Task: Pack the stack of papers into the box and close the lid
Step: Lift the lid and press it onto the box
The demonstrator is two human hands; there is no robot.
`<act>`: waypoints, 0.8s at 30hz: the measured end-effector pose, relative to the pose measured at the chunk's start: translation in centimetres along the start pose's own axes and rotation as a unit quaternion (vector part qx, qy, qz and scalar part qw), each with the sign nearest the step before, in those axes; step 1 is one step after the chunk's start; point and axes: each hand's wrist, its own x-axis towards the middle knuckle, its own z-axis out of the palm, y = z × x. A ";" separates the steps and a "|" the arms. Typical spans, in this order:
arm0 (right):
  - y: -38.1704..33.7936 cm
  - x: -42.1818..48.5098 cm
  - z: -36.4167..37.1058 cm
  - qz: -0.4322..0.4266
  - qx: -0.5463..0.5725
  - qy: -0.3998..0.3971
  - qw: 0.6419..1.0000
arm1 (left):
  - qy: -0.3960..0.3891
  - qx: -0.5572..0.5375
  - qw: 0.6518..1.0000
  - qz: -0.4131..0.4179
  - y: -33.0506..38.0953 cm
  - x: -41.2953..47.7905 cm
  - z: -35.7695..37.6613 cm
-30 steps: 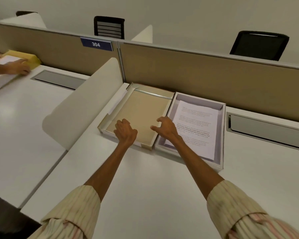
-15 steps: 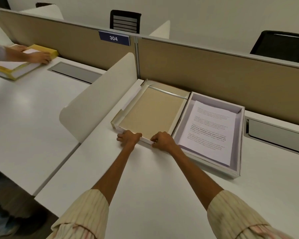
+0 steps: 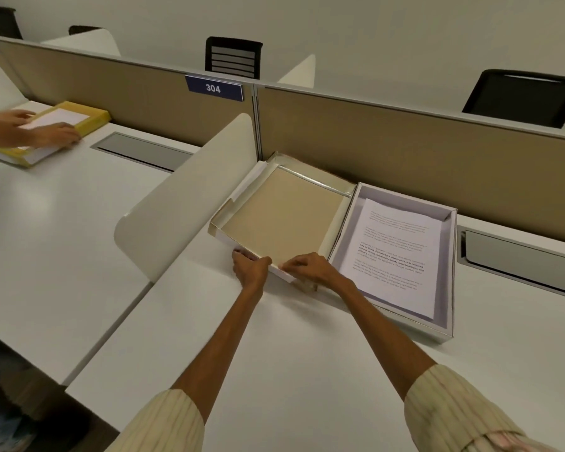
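On the white tabletop (image 3: 274, 370), close to its far edge and against the tan partition (image 3: 405, 151), lie two shallow trays side by side. The right one is the box (image 3: 449, 272), white-walled with a pale lilac inside, and the stack of papers (image 3: 397, 256) lies flat in it, printed side up, its near edge close to the box's near wall. The left tray is the lid (image 3: 281, 216), upturned so that its brown cardboard inside shows; it touches the box along their shared long side.

Both hands are at the lid's near edge. The left hand (image 3: 250, 269) is curled around that rim, fingers underneath and thumb on top. The right hand (image 3: 310, 267) pinches the same rim near the corner next to the box, thumb and fingers closed on the wall. That near corner stands tilted off the tabletop, with a shadowed gap under it.

A white curved divider (image 3: 183, 203) runs along the tabletop's left edge. On the neighbouring desk, another person's hands (image 3: 30, 128) rest on a yellow box (image 3: 88, 114) holding paper.
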 end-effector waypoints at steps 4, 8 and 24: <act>-1.7 -0.6 -1.6 0.028 0.058 0.019 0.998 | -0.012 0.028 0.995 0.094 0.4 -1.1 0.2; -3.8 -1.2 -3.3 0.013 0.150 0.076 0.986 | -0.021 0.037 0.984 0.175 1.3 -3.3 1.1; -6.4 -9.3 -14.5 0.034 0.362 0.376 0.852 | -0.214 0.186 0.849 0.446 2.2 -9.4 7.0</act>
